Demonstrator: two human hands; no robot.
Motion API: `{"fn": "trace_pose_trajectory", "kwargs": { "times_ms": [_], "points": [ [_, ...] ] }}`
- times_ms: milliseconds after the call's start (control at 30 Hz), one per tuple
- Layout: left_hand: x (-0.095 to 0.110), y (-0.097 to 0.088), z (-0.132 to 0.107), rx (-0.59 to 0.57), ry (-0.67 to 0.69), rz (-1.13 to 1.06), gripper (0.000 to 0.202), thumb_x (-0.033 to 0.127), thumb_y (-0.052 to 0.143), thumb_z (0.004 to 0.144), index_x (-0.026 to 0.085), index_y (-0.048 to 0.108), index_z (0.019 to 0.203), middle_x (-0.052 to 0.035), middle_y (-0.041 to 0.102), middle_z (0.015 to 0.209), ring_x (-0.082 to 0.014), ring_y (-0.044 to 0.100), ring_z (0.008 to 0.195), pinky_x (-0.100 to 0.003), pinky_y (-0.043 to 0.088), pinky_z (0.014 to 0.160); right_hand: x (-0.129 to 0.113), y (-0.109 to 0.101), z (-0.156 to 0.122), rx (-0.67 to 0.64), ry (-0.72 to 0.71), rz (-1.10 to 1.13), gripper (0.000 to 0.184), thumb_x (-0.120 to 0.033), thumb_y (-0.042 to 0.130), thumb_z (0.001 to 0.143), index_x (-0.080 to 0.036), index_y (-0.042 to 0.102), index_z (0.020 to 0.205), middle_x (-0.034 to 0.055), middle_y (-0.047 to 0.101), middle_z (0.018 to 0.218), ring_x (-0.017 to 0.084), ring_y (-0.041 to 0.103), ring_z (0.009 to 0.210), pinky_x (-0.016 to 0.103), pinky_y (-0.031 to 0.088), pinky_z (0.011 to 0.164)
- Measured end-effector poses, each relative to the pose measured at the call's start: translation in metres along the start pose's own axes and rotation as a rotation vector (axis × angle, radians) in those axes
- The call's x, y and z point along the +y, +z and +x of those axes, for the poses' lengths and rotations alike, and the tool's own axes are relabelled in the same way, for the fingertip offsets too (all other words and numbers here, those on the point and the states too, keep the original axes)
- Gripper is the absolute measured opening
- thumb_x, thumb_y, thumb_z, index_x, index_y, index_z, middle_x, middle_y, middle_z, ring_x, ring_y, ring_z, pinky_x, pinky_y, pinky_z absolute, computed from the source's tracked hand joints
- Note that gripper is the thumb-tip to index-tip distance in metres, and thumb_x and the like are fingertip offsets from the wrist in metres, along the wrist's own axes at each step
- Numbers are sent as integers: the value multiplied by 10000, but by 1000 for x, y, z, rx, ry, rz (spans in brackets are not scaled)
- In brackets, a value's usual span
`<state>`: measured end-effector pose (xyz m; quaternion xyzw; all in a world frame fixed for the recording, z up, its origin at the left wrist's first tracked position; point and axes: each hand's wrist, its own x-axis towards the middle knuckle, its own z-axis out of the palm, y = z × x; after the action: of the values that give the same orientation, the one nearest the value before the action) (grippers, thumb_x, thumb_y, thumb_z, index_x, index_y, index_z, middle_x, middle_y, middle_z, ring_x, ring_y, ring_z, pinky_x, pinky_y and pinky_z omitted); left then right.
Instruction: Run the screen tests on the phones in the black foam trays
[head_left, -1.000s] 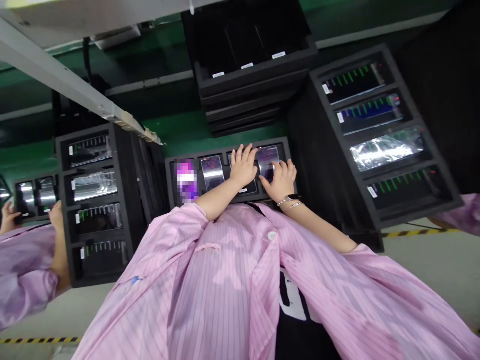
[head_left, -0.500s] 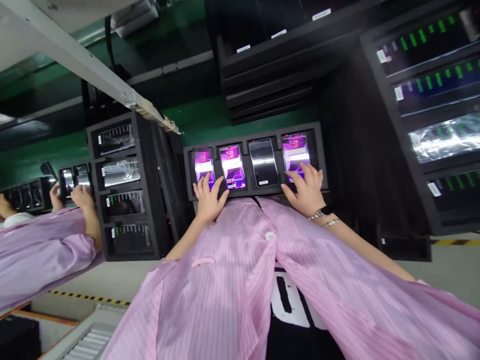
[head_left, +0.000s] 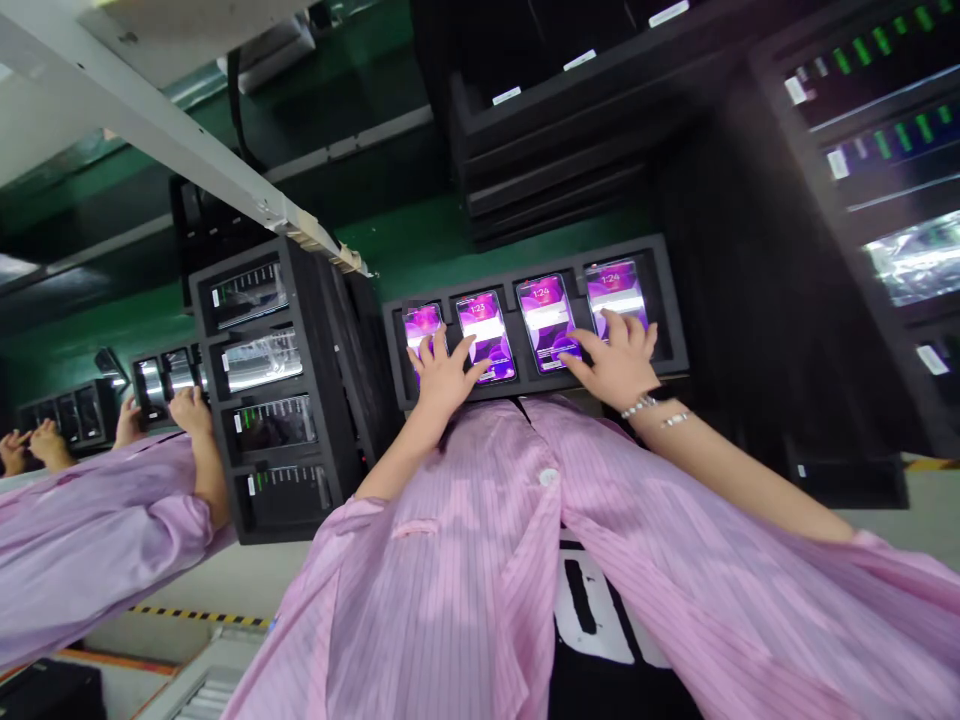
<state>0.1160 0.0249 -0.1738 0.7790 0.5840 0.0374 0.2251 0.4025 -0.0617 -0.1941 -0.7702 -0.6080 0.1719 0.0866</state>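
In front of me lies a black tray [head_left: 674,310] with smartphones in separate slots, all with lit purple screens. My left hand [head_left: 442,380] is open, fingers spread over the leftmost phone [head_left: 422,318], its thumb and index finger reaching over the lower part of the second phone [head_left: 480,312]. Open too, my right hand [head_left: 621,372] rests its fingers over the lower part of the rightmost phone [head_left: 615,284]. Its thumb side lies at the lower right of the third phone [head_left: 541,305]. Whether each fingertip touches glass I cannot tell.
At left stands a stack of black trays [head_left: 217,400] holding phones with dark screens. More trays rise at the right [head_left: 832,220] and behind [head_left: 540,130]. A white metal beam [head_left: 187,125] slants overhead. A co-worker's hands [head_left: 191,408] are at another tray on the left.
The third phone's screen has gone from dark to lit purple. My left hand has shifted toward the second phone, and my right hand toward the third. The view has shifted slightly.
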Motion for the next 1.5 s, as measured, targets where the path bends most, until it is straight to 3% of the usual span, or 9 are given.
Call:
{"fn": "trace_pose_trajectory", "kwargs": {
  "times_ms": [100,200,300,433,533,800,900,1100,1500],
  "points": [
    [-4,-8,37,115,10,-21,670,641,680,942,305,602,1517,-158,327,1757,-513,201,1642,-832,62,1279,-5,-7,37,40,69,4,550,-551,649,986,-237,674,1436,192,230,1730,530,247,1536,847,130,1205],
    [-5,-16,48,243,54,-35,719,635,613,985,261,500,1589,-165,283,1775,-446,149,1679,-754,73,1327,-5,-17,49,123,50,-5,630,-545,627,998,-245,567,1548,178,125,1769,510,169,1586,826,141,1219],
    [-4,-12,30,264,111,-51,679,605,592,1002,251,510,1575,-168,312,1756,-403,177,1682,-693,86,1356,-1,-17,30,165,2,-17,653,-547,587,1013,-226,515,1578,187,149,1762,481,166,1597,811,154,1229],
    [-4,9,-4,171,185,-66,555,516,580,1018,255,586,1508,-160,407,1705,-371,263,1656,-656,100,1367,14,1,-4,175,9,-4,677,-576,523,1016,-159,514,1549,232,276,1711,479,185,1592,795,152,1241],
    [-7,17,-17,132,217,-59,506,481,564,1020,254,627,1469,-153,469,1671,-363,318,1631,-656,105,1367,22,14,-14,160,-6,22,739,-605,491,1002,-112,483,1552,258,342,1673,462,218,1588,760,165,1262],
    [-7,13,-19,117,200,-3,457,476,555,1014,243,681,1387,-131,570,1603,-346,430,1561,-622,132,1378,22,17,-12,122,-137,32,768,-618,468,1011,-59,489,1537,265,401,1646,418,252,1593,676,133,1317],
    [-7,15,-20,138,182,4,457,476,544,1014,236,685,1375,-138,590,1577,-344,462,1531,-612,145,1377,25,19,-14,108,-176,21,753,-632,472,1015,-91,507,1537,247,434,1635,415,285,1584,688,138,1308],
    [-10,22,-21,243,204,26,480,508,588,975,217,684,1344,-156,631,1516,-354,540,1439,-625,216,1350,32,25,-16,211,-291,31,748,-670,465,1029,-103,533,1512,243,480,1603,416,346,1554,696,158,1296],
    [-7,28,-17,252,229,-1,501,499,589,984,223,645,1399,-161,595,1553,-339,540,1460,-606,191,1361,34,21,-11,181,-200,-18,757,-626,457,1012,-76,496,1531,273,438,1616,448,318,1553,742,200,1258]
  ]
}}
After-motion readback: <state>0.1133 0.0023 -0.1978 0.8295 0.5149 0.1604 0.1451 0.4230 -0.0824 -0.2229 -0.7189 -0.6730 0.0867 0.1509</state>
